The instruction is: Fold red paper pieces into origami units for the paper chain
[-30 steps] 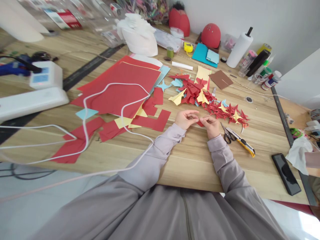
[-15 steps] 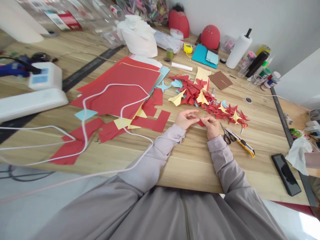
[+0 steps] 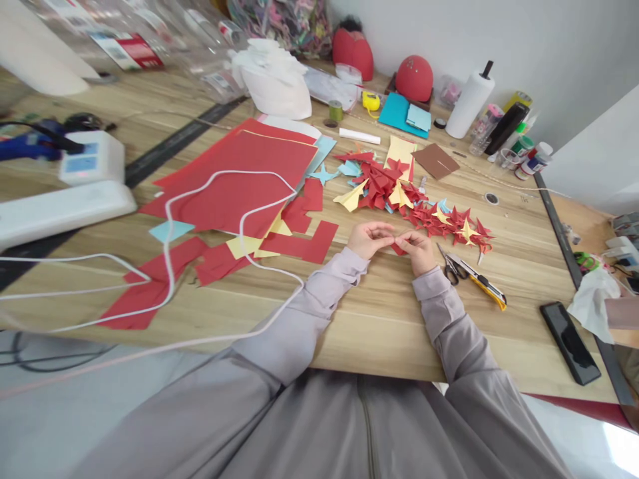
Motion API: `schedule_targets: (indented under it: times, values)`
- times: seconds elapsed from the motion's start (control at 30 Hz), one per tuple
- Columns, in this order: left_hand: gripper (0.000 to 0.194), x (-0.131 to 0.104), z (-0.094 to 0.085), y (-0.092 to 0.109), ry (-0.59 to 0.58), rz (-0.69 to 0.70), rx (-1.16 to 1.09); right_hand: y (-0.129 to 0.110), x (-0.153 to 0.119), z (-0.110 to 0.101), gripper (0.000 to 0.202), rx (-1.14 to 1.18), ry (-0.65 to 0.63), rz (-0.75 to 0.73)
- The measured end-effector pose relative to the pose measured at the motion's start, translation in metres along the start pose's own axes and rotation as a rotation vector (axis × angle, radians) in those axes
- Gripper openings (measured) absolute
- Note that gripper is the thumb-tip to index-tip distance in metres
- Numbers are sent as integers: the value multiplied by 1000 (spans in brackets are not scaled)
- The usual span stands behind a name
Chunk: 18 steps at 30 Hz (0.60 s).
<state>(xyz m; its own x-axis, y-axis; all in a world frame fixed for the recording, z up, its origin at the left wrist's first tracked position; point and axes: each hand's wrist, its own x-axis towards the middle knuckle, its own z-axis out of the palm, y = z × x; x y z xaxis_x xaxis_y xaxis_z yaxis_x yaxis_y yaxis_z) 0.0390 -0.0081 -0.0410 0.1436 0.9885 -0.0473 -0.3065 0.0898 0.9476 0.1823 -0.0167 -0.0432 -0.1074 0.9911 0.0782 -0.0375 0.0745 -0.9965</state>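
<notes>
Between my two hands is a small piece of red paper (image 3: pixel 398 249), mostly hidden by the fingers. My left hand (image 3: pixel 368 239) pinches it from the left, and my right hand (image 3: pixel 418 250) pinches it from the right, fingertips nearly touching. Just beyond lies a heap of folded red paper pieces (image 3: pixel 382 183), with yellow and blue ones mixed in. A row of red paper stars (image 3: pixel 449 223) runs off to the right. Beside my right hand rest dark-handled scissors (image 3: pixel 453 271) and a yellow utility knife (image 3: pixel 486 286).
Large red paper sheets (image 3: pixel 234 176) and red offcuts (image 3: pixel 322 241) lie to the left, crossed by a white cable (image 3: pixel 170 266). A phone (image 3: pixel 570 342) is at the right. Behind stand a yellow tape measure (image 3: pixel 370 101), a white roll (image 3: pixel 469 106) and several bottles (image 3: pixel 532 159).
The view has shifted slightly. Both hands keep their pinch on the red paper, with a little more of it showing below the fingertips.
</notes>
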Motion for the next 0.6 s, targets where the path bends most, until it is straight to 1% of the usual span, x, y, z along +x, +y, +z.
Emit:
schedule_targets:
  times: [0.07,0.13,0.2,0.27,0.37,0.43,0.47,0.6]
  values:
    - [40,1,-1,0,-17,-47,-45,-1,1,-1,23,43,-24,21]
    - [42,1,-2,2,-62,-98,-84,-2,1,-2,23,81,-40,32]
    - [44,1,-3,5,-118,-139,-110,-3,1,-3,23,121,-44,42]
    - [44,2,-3,8,-142,-163,-138,-3,1,-3,23,162,-35,82]
    - [44,3,0,9,-128,-171,-189,-4,1,-2,30,216,29,144]
    - [44,4,1,8,-113,-178,-232,-4,0,-1,35,271,94,114]
    - [44,4,2,6,-105,-183,-254,-4,0,-1,35,293,102,86]
    - [45,2,1,3,-77,-202,-309,-5,-1,0,31,339,42,25]
